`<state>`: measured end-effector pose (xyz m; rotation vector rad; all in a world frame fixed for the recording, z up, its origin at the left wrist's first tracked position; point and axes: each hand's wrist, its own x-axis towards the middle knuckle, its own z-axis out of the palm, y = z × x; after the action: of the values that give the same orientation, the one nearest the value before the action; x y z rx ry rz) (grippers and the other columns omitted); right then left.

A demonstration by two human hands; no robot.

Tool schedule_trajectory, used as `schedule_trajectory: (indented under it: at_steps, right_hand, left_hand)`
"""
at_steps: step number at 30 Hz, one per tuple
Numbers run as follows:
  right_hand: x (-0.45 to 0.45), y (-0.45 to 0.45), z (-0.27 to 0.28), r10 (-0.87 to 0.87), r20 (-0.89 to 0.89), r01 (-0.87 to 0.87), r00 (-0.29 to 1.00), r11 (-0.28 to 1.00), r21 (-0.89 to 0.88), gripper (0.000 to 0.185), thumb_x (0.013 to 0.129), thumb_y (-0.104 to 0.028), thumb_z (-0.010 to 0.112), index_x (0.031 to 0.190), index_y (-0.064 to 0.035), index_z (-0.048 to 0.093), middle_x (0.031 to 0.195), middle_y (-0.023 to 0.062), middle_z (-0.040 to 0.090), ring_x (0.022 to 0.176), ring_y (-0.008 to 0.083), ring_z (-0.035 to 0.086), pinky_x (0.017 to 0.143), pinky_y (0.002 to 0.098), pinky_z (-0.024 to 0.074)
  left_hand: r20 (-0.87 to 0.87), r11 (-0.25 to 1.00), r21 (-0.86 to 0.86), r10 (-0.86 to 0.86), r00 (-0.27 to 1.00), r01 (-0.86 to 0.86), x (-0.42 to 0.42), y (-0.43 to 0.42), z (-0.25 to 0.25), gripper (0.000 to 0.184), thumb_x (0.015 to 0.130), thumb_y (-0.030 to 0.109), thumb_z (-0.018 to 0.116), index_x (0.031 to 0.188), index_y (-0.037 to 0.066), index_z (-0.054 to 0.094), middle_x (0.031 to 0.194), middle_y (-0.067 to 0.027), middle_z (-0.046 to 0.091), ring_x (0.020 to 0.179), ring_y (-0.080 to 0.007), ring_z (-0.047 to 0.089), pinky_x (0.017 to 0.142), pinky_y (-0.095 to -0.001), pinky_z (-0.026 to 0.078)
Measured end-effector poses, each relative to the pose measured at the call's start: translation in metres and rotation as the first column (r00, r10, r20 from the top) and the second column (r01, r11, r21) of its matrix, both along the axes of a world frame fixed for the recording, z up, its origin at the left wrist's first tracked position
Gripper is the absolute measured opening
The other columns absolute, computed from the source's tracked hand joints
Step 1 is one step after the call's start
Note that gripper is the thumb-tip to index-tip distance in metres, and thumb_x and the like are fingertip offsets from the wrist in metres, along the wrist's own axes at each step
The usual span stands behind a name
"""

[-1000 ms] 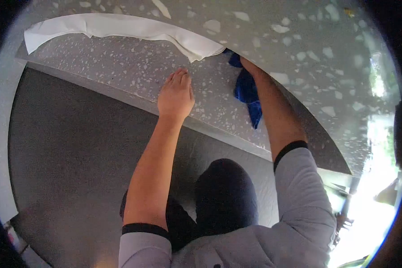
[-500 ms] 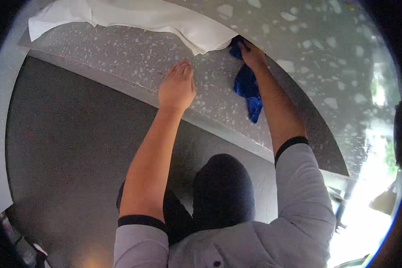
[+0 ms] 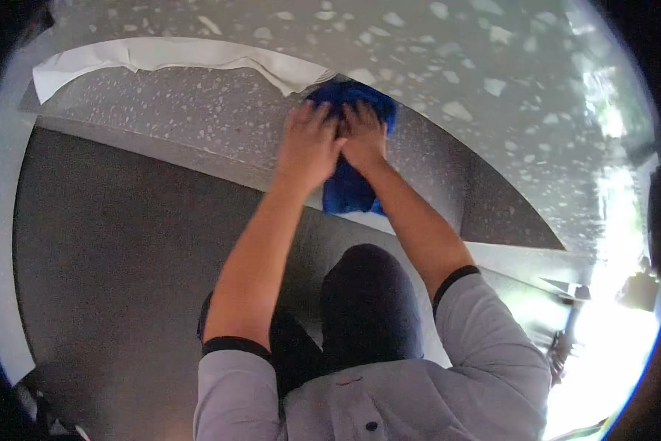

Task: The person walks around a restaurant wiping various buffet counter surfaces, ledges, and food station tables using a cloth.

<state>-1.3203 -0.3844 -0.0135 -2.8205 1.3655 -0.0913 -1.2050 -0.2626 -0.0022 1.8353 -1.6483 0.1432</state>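
A blue cloth (image 3: 349, 192) lies over the speckled terrazzo ledge (image 3: 198, 110), its lower end hanging past the front edge. My left hand (image 3: 310, 143) rests on the cloth's left part, fingers stretched forward and apart. Beside it, my right hand (image 3: 363, 138) lies on the cloth, its fingers also spread. The two hands touch or nearly touch near the thumbs. Both sets of fingertips are slightly blurred, and neither hand visibly grasps the cloth. Left of the cloth, a white sheet (image 3: 183, 53) runs along the curved edge above the ledge.
A curved speckled countertop (image 3: 455, 73) overhangs the ledge at the top and right. Below the ledge is a dark grey floor (image 3: 124, 242). My knee (image 3: 371, 301) is close to the ledge's front. Bright light comes from the right.
My right hand has moved left, and the blue cloth, bunched under it before, is spread out. My left hand has come onto the cloth beside it. The view has shifted.
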Motion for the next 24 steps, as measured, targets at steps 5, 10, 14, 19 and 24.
schedule_trajectory:
  at_steps: [5, 10, 14, 19, 24]
  right_hand:
    - [-0.059, 0.009, 0.026, 0.131, -0.100, -0.121, 0.986, 0.988, 0.099, 0.055, 0.095, -0.026, 0.053, 0.146, -0.0051, 0.050, 0.158, 0.0163, 0.040, 0.146, 0.0365, 0.037, 0.117, 0.0530, 0.0318]
    - [-0.117, -0.059, 0.014, -0.271, 0.067, 0.247, 0.960, 0.937, 0.246, 0.042, 0.100, -0.026, 0.049, 0.133, -0.0017, 0.059, 0.139, 0.0242, 0.058, 0.128, 0.0448, 0.054, 0.109, 0.0512, 0.0419]
    - [-0.143, -0.154, -0.002, -0.341, 0.084, 0.338, 0.936, 0.940, 0.041, 0.042, 0.100, -0.026, 0.049, 0.133, -0.0018, 0.059, 0.139, 0.0244, 0.057, 0.128, 0.0446, 0.054, 0.109, 0.0514, 0.0426]
    - [-0.087, -0.172, -0.013, -0.273, 0.142, 0.289, 0.951, 0.951, -0.109, 0.042, 0.100, -0.026, 0.049, 0.133, -0.0020, 0.059, 0.140, 0.0247, 0.056, 0.128, 0.0445, 0.054, 0.108, 0.0517, 0.0434]
    - [-0.121, -0.147, -0.003, -0.202, 0.132, 0.213, 0.970, 0.974, -0.072, 0.042, 0.100, -0.026, 0.049, 0.134, -0.0021, 0.059, 0.141, 0.0250, 0.055, 0.129, 0.0444, 0.054, 0.107, 0.0521, 0.0442]
  left_hand:
    - [-0.203, 0.968, 0.136, -0.180, 0.962, 0.210, -0.067, -0.027, -0.004, 0.061, 0.089, 0.014, 0.057, 0.149, 0.008, 0.046, 0.153, -0.0167, 0.047, 0.144, -0.0318, 0.042, 0.120, -0.0462, 0.032]
    - [-0.176, 0.968, 0.133, -0.190, 0.966, 0.215, -0.106, -0.050, -0.015, 0.052, 0.098, 0.023, 0.052, 0.145, 0.001, 0.047, 0.150, -0.0195, 0.050, 0.142, -0.0332, 0.045, 0.119, -0.0464, 0.035]
    - [-0.095, 0.966, 0.206, -0.142, 0.985, 0.159, -0.105, -0.050, -0.018, 0.054, 0.101, 0.034, 0.053, 0.140, -0.004, 0.050, 0.148, -0.0228, 0.050, 0.142, -0.0348, 0.044, 0.120, -0.0468, 0.032]
    - [-0.128, 0.967, 0.179, -0.160, 0.979, 0.181, -0.105, -0.051, -0.008, 0.058, 0.100, 0.039, 0.055, 0.139, -0.004, 0.052, 0.151, -0.0237, 0.047, 0.144, -0.0345, 0.041, 0.123, -0.0448, 0.028]
    - [-0.120, 0.930, 0.285, -0.207, 0.971, 0.233, -0.104, -0.051, 0.001, 0.059, 0.100, 0.039, 0.056, 0.141, -0.003, 0.051, 0.153, -0.0223, 0.045, 0.145, -0.0343, 0.039, 0.124, -0.0433, 0.027]
